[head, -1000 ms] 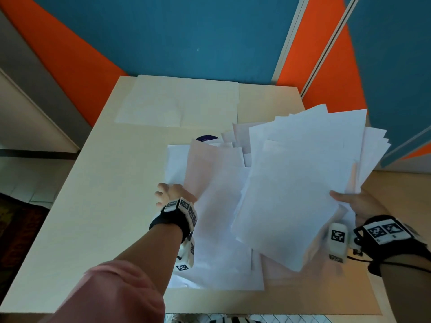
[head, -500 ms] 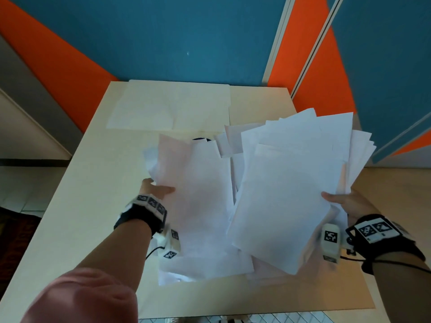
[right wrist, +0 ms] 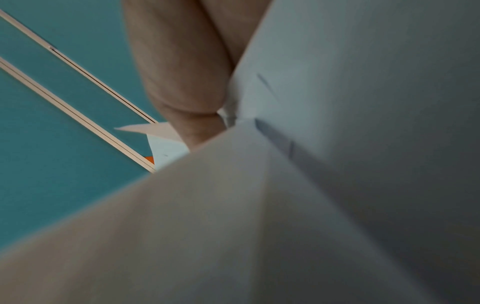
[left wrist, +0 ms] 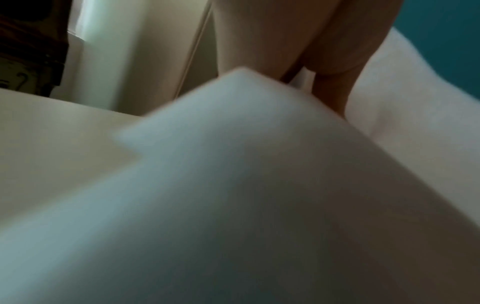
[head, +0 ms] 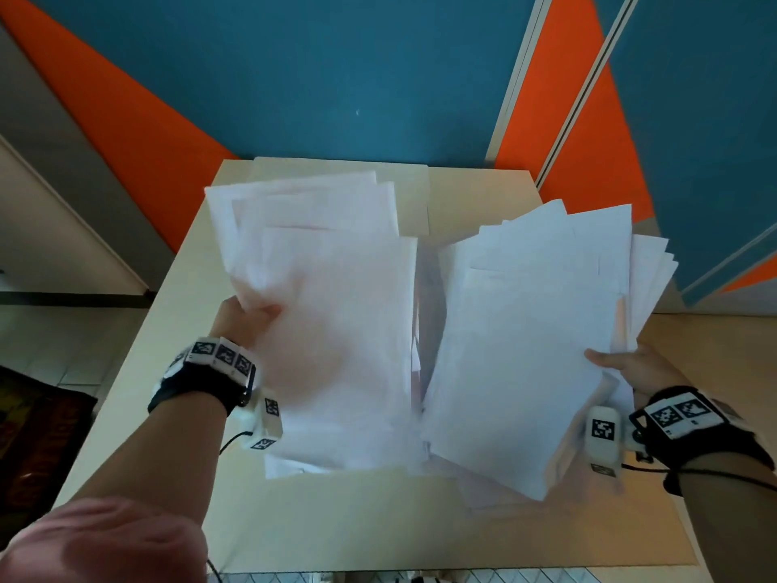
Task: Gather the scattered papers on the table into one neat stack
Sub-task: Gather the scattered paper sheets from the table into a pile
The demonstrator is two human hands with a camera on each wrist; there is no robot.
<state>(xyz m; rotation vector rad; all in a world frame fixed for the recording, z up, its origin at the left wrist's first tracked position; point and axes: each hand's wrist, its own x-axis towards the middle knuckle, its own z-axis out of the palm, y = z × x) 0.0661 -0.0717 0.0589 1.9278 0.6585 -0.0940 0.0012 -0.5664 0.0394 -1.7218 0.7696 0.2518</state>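
Two uneven bundles of white paper are tilted up above the pale table (head: pixel 336 519). My left hand (head: pixel 248 319) grips the left bundle (head: pixel 332 330) by its left edge, thumb on top. My right hand (head: pixel 622 366) grips the right bundle (head: pixel 525 330) by its right edge, thumb on top. The bundles' inner edges almost meet in the middle. In the left wrist view blurred sheets (left wrist: pixel 259 185) fill the frame below my fingers (left wrist: pixel 330 90). The right wrist view shows my fingers (right wrist: pixel 187 82) pinching the edge of fanned sheets (right wrist: pixel 337 144).
A large pale sheet (head: pixel 412 191) lies flat at the table's far end, mostly hidden behind the left bundle. Blue and orange wall panels (head: pixel 336 77) stand right behind the table. Tiled floor and a dark rug (head: pixel 38 448) lie to the left.
My left hand has lifted the papers that lay on the table up into a raised bundle. The right bundle has stayed held up in my right hand.
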